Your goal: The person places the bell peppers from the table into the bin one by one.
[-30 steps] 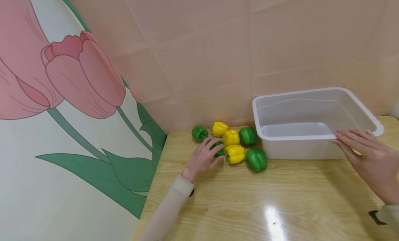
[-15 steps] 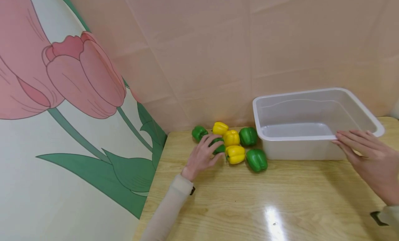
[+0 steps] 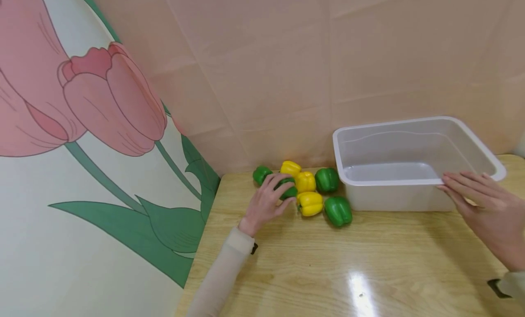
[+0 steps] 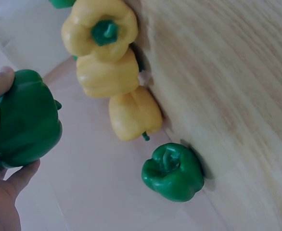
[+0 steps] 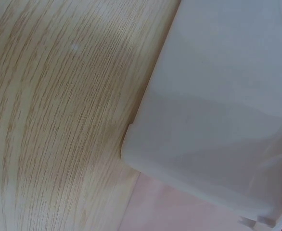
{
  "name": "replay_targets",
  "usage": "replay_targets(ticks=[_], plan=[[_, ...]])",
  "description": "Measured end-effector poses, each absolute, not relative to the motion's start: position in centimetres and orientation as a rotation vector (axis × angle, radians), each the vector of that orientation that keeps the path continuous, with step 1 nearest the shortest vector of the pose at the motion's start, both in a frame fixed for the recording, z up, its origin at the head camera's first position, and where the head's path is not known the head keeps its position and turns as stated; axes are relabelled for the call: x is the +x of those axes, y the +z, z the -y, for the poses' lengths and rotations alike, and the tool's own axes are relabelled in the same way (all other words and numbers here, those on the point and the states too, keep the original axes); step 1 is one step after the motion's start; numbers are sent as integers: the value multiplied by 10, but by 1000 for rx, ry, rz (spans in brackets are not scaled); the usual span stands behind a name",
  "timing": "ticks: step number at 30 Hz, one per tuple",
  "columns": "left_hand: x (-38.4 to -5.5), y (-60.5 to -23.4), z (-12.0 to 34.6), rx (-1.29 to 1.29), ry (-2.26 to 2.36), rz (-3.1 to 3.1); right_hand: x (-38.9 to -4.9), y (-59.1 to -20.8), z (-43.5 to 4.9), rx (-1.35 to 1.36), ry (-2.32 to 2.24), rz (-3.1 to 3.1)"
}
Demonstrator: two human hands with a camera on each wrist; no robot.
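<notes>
My left hand [image 3: 262,203] grips a green bell pepper [image 3: 289,193] among the group at the back of the table. In the left wrist view, the thumb and fingers span this green bell pepper [image 4: 30,120], its short stem pointing away from the palm. Close by lie three yellow bell peppers [image 3: 311,204] and another green bell pepper [image 4: 174,171] to the far left. Two more green bell peppers [image 3: 338,211] sit beside the bin. My right hand [image 3: 488,207] rests with straight fingers on the front rim of a pale grey plastic bin [image 3: 393,196], near its right corner.
The bin stands against a pink cloth backdrop [image 3: 262,80] on a light wood table [image 3: 311,271]. A wall with painted tulips [image 3: 110,103] borders the table's left edge. In the right wrist view the bin's side wall [image 5: 208,106] meets the tabletop.
My left fingers have settled around the green bell pepper, which has shifted slightly up in the head view. My right hand stays on the bin's rim.
</notes>
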State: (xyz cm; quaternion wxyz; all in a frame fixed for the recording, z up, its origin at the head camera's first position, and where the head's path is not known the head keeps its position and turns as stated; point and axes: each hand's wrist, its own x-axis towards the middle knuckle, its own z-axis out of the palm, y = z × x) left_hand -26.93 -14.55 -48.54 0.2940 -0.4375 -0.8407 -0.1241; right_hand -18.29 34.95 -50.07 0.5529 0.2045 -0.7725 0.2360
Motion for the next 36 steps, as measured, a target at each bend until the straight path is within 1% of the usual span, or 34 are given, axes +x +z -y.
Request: replay_targets(ticks=[17, 36], plan=[[-275, -467, 138, -1154, -349, 2221, -183, -496, -343, 437, 602, 1798], [-280, -450, 127, -1171, -379, 2182, -183, -501, -352, 485, 558, 1872]])
